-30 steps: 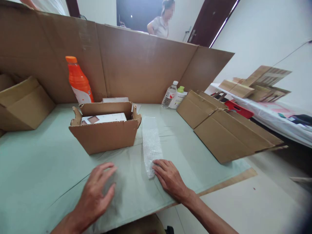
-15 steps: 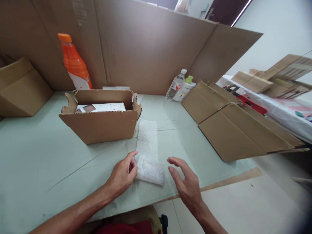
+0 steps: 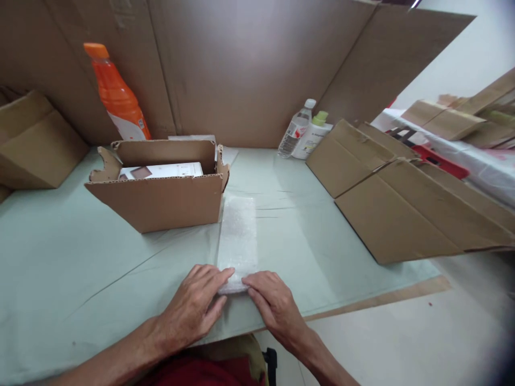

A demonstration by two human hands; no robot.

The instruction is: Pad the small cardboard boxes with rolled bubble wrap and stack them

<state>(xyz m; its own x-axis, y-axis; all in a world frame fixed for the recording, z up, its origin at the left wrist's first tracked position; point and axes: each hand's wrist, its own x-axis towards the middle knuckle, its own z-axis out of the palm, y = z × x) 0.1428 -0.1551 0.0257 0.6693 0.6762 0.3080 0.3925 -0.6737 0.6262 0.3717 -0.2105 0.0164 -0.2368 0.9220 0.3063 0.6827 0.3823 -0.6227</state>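
Fingers point(image 3: 220, 277): my left hand point(image 3: 190, 304) and right hand point(image 3: 277, 301) are touching bubble wrap point(image 3: 238, 230), near end. Whether they're clamping, I cannot tell.

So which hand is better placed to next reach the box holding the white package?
Likely the left hand: it touches the bubble wrap from the left, nearer that box; the right hand is farther.

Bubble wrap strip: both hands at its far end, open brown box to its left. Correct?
Wrong end: in the head view, the left hand and right hand are at the near end of the bubble wrap strip. The open brown box is to its left.
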